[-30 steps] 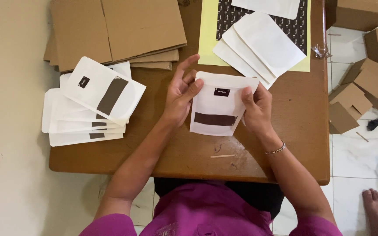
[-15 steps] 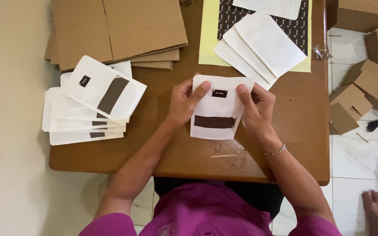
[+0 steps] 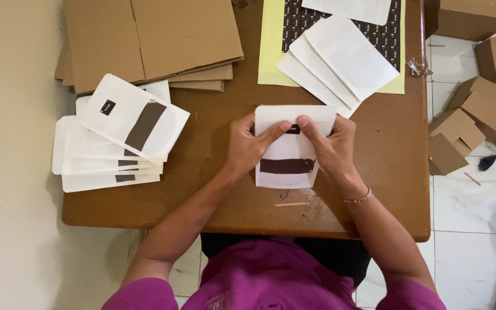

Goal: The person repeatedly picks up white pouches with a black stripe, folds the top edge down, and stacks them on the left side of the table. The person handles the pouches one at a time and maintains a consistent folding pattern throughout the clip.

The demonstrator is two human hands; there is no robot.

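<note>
A white paper pouch [image 3: 287, 175] with a dark brown band and a small black label lies on the brown wooden table [image 3: 219, 195] in front of me. My left hand [image 3: 250, 144] and my right hand [image 3: 329, 144] both rest on it. Their thumbs and forefingers meet over the small black label near the pouch's top edge and press on it. The label is mostly hidden under my fingertips. To the left lies a stack of finished white pouches [image 3: 116, 135] with the same band and label.
Flattened cardboard sheets [image 3: 150, 40] lie at the back left. A yellow sheet carrying dark stickers [image 3: 271, 51] sits at the back, with several plain white pouches [image 3: 340, 60] on it. A thin wooden stick [image 3: 291, 204] lies near the front edge. Cardboard boxes [image 3: 477, 109] litter the tiled floor to the right.
Both hands have moved in from the pouch's sides toward its top middle, and their fingertips now meet over the small black label.
</note>
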